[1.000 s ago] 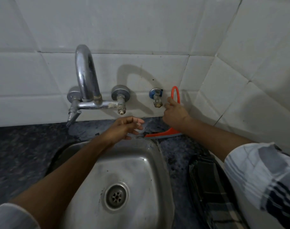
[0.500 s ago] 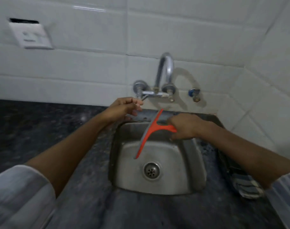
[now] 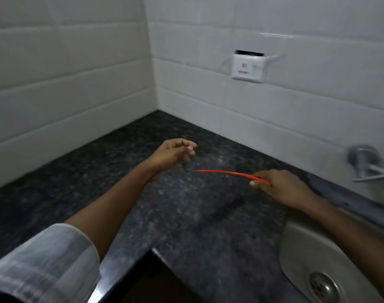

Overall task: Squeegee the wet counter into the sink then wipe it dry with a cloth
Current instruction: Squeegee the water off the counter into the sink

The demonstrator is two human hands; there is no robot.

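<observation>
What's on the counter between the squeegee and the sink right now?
Head view: the right hand grips the orange squeegee over the dark counter. Between it and the sink the counter is bare stone; any water film can't be made out.

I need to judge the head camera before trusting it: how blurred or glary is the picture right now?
Head view: motion blur smears the tap and the left hand; the orange squeegee in the right hand reads only as a thin streak. Light is dim and even, with a soft sheen on the dark counter and the wall tiles. Wide-angle bending curves the tile lines.
</observation>
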